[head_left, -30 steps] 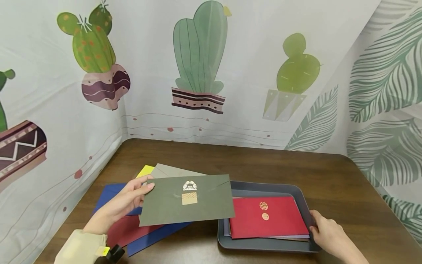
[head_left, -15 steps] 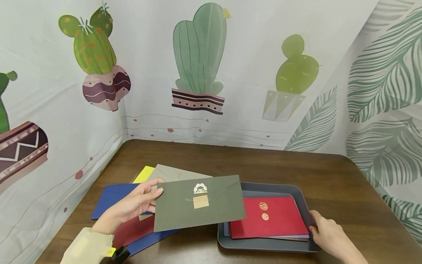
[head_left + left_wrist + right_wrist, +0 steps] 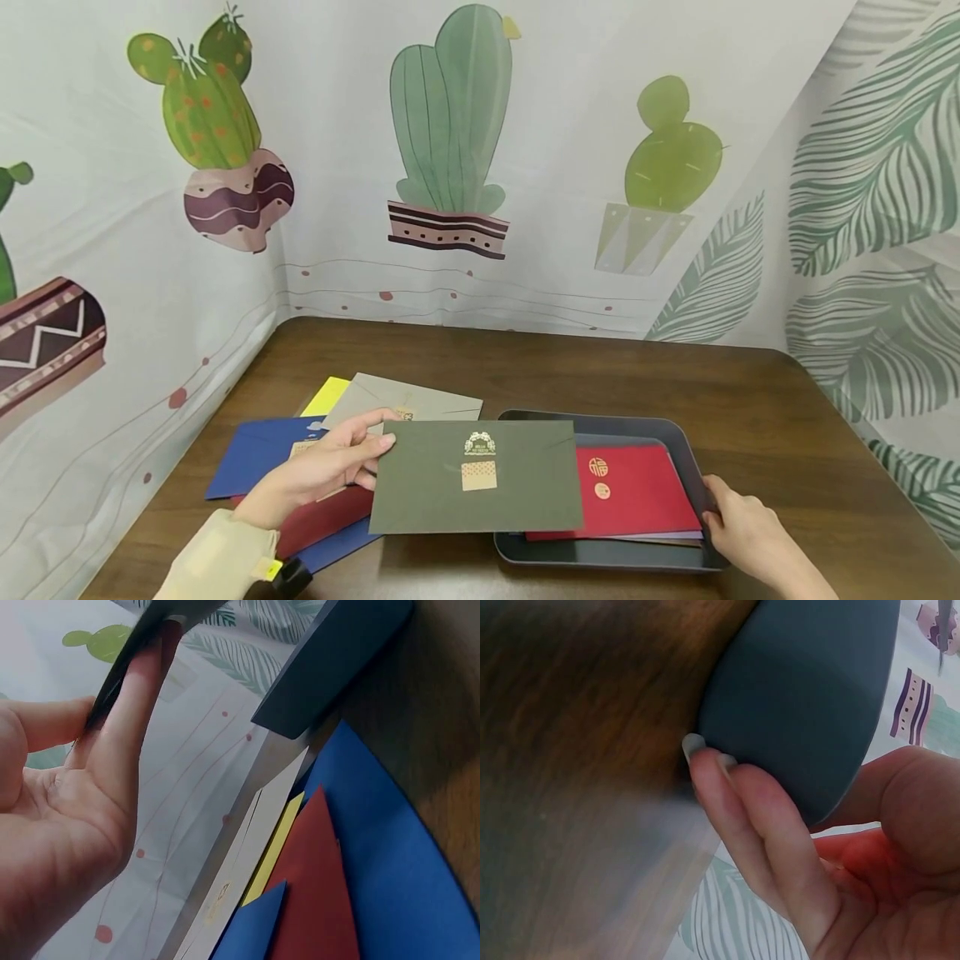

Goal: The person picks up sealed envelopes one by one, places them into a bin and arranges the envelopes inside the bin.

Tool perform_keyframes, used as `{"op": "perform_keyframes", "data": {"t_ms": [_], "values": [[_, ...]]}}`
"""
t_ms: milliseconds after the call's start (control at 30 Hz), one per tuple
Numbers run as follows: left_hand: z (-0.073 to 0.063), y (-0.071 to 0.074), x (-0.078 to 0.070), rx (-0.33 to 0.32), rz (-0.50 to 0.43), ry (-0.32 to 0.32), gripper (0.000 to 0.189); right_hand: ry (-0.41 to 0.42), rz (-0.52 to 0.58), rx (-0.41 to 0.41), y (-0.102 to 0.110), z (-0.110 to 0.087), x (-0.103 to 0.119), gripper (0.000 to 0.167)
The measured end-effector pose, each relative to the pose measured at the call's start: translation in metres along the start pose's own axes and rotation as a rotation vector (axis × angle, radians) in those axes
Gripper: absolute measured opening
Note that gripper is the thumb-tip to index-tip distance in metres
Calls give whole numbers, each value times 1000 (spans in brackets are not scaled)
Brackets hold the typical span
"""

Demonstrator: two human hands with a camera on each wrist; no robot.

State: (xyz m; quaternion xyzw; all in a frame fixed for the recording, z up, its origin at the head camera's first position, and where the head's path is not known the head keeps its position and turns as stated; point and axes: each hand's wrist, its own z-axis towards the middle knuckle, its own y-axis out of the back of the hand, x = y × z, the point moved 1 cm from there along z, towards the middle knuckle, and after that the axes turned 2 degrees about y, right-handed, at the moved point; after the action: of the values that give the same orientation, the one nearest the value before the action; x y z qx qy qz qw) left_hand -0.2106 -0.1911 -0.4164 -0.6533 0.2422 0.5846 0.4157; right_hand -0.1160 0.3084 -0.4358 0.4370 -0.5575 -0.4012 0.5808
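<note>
My left hand (image 3: 333,457) pinches the left edge of a dark green envelope (image 3: 427,479), thumb on its front and fingers behind. The envelope carries a white-and-gold print and is raised above the table, its right end overlapping the grey tray (image 3: 611,558) in the head view. In the tray lies a red envelope (image 3: 637,492) with gold marks, atop other envelopes. My right hand (image 3: 753,525) grips the tray's right end; in the right wrist view the fingertips (image 3: 742,776) press its outer wall, with the thumb at the rim.
Left of the tray lies a loose pile: a blue envelope (image 3: 258,454), a dark red envelope (image 3: 307,525), a grey envelope (image 3: 438,400) and a yellow one (image 3: 324,398). A cactus-print cloth (image 3: 330,167) hangs behind the brown table (image 3: 585,367).
My left hand has carried the dark green envelope rightward, from over the pile toward the tray, and levelled it. The right hand keeps its grip on the tray.
</note>
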Motion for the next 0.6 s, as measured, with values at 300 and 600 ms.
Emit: {"op": "perform_keyframes", "data": {"t_ms": [300,600], "values": [[9,-4,6,-97,29,62,24,-2,3,8,1,0,0,38],[20,-9,10,-2,-49,11,22,9,0,-6,0,0,0,37]]}}
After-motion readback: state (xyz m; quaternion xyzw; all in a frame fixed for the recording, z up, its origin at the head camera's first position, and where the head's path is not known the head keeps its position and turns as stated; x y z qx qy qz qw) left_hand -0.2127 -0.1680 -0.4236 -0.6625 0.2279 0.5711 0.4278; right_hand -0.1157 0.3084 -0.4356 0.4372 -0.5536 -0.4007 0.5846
